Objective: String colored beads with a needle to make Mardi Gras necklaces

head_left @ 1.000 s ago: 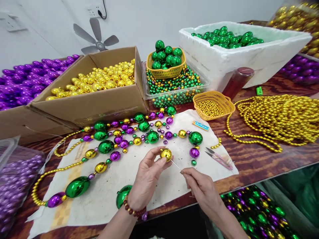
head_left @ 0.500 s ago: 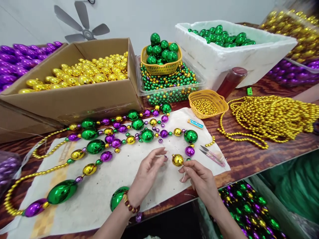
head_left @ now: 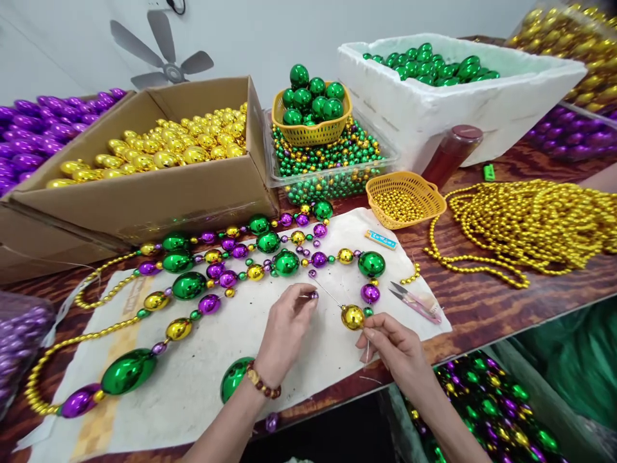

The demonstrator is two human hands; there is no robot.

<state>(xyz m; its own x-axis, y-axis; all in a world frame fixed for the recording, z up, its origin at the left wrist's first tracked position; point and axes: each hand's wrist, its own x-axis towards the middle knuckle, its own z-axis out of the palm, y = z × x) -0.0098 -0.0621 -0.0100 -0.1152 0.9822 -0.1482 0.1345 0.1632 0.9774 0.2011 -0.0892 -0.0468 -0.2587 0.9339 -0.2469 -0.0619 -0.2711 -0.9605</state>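
Observation:
My right hand [head_left: 393,347] pinches the right side of a gold ball [head_left: 353,317], with a bit of thread hanging under the fingers. From the ball's upper left a thin wire or thread runs up toward a small purple bead [head_left: 312,274]. My left hand [head_left: 292,321] is closed, its fingertips together at a small purple bead [head_left: 315,295]. Above the ball lies a strand with a purple ball [head_left: 370,293] and a green ball [head_left: 371,264]. Partly behind my left wrist rests a large green ball [head_left: 236,379].
Bead strands cross the white cloth [head_left: 178,405]. Scissors [head_left: 417,302] lie right of my hands. Behind stand a cardboard box [head_left: 159,199], a yellow basket [head_left: 407,193] of gold beads and a foam box [head_left: 434,116]. Gold bead strings [head_left: 530,225] lie at right.
The gold ball and my right hand have shifted slightly right and down. My left fingers have closed together at a small purple bead. The thin line from the ball now shows clearly. The view has shifted slightly.

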